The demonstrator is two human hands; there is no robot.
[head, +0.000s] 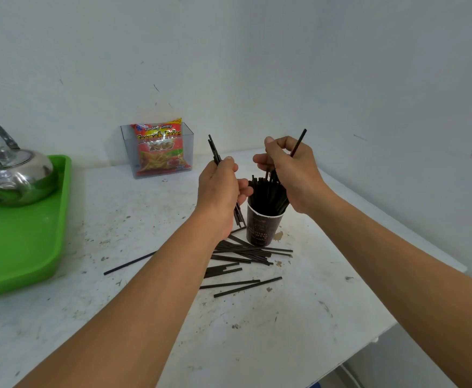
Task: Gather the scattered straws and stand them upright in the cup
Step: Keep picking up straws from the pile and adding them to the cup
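Black straws (265, 194) were seen standing packed in a dark paper cup (261, 228), which was set upright on a stained white table (313, 303). A small bundle of straws (214, 148) was gripped in the left hand (219, 189), the fingers curled round it, just left of the cup. The bundle's ends stuck out above and below the fist. A single straw (299, 142) was pinched in the right hand (291, 175), which was held over the cup's rim. That straw was tilted, and its lower part was hidden by the fingers. More loose straws (246, 256) were seen lying flat and criss-crossed on the table in front of the cup. One stray straw (129, 264) lay apart to the left, partly covered by the left forearm. At the far left a metal kettle (13, 175) was stood on a green tray (27, 247). By the wall a snack packet (160, 147) was propped upright in a clear box (188, 147).
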